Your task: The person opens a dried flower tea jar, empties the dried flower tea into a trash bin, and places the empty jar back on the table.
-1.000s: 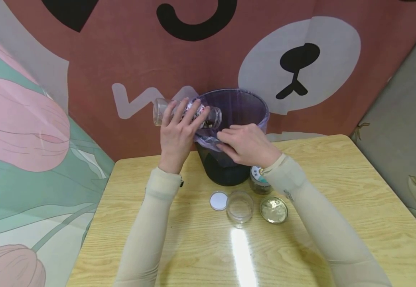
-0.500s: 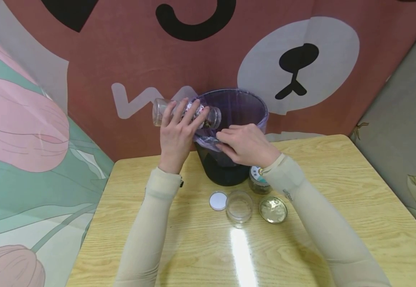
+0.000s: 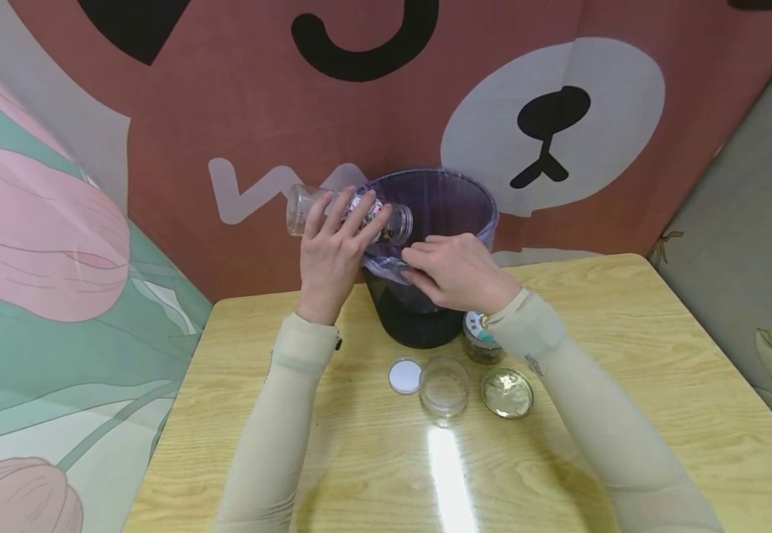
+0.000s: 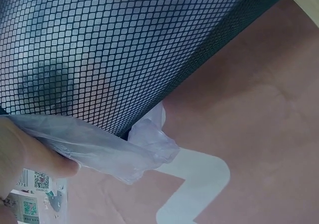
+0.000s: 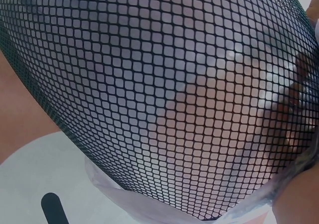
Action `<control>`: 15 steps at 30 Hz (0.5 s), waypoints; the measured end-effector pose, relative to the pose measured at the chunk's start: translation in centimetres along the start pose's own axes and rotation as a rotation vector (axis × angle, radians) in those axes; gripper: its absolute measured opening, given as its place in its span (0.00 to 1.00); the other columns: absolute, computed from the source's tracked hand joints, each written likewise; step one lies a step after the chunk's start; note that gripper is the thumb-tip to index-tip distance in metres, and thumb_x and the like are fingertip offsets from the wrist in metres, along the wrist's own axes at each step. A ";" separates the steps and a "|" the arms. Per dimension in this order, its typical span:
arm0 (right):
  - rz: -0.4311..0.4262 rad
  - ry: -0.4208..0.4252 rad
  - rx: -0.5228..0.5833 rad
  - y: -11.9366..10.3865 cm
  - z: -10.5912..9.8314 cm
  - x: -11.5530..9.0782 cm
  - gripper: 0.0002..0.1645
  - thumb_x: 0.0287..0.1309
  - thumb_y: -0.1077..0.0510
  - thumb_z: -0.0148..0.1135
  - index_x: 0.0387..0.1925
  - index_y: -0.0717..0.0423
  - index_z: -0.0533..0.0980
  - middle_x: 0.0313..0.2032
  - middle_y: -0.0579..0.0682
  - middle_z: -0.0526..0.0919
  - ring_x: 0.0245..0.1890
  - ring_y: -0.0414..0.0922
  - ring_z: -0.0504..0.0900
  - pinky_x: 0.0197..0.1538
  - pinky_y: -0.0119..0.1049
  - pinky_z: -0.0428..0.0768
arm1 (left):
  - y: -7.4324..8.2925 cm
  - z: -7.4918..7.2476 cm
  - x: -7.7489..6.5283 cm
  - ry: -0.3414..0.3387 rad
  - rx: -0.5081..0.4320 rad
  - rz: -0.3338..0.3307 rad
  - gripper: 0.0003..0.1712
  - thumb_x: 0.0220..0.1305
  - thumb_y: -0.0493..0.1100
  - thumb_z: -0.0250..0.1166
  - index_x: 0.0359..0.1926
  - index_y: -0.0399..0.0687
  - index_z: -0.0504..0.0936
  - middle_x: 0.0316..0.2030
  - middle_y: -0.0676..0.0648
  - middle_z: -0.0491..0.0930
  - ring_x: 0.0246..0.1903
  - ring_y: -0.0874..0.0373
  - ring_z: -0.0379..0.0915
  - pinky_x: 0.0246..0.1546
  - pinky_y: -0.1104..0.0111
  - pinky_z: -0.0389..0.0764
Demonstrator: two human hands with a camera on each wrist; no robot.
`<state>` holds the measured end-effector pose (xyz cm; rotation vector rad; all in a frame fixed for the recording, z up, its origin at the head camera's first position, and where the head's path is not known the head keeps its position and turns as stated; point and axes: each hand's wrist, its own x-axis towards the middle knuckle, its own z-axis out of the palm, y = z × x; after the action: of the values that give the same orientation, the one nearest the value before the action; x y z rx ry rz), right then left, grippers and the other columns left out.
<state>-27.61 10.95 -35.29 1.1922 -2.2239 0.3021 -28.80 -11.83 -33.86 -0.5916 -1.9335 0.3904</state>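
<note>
My left hand [image 3: 332, 255] grips a clear jar [image 3: 299, 211] with a printed label, lying nearly level, its mouth over the lined rim of a black mesh trash bin [image 3: 419, 327]. Some dark contents show near the jar's mouth. With curled fingers, my right hand [image 3: 459, 274] pinches the purple bin liner [image 3: 388, 266] at the near rim, just right of the jar mouth; its fingertips are partly hidden. Through the mesh in the right wrist view, a blurred skin-toned shape [image 5: 209, 114] appears. In the left wrist view, the jar's label [image 4: 37, 186] shows below the hand.
On the wooden table [image 3: 359, 459], in front of the bin, lie a white disc lid [image 3: 405, 376], a clear round container [image 3: 445, 387] and a gold-rimmed lid [image 3: 507, 393]. A small lidded jar [image 3: 482, 344] stands beside the bin, partly behind my right wrist. A printed cloth [image 3: 226, 244] hangs behind.
</note>
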 end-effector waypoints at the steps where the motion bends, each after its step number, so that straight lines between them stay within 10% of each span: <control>1: -0.001 0.001 0.000 0.0 0.0 0.0 0.12 0.69 0.53 0.65 0.31 0.52 0.75 0.23 0.47 0.79 0.22 0.46 0.78 0.20 0.38 0.69 | 0.0 0.0 0.0 0.000 -0.004 0.001 0.29 0.77 0.33 0.54 0.66 0.71 0.79 0.65 0.56 0.80 0.68 0.53 0.71 0.75 0.57 0.62; 15: -0.013 0.019 -0.009 0.0 0.1 -0.1 0.12 0.69 0.52 0.65 0.31 0.53 0.75 0.23 0.47 0.79 0.22 0.46 0.78 0.20 0.38 0.68 | 0.1 0.2 0.0 0.026 -0.023 0.026 0.28 0.77 0.31 0.53 0.64 0.68 0.82 0.63 0.56 0.81 0.67 0.53 0.71 0.76 0.58 0.60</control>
<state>-27.58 10.92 -35.42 1.1938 -2.1982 0.2961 -28.94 -11.70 -33.97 -0.6340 -1.9091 0.3753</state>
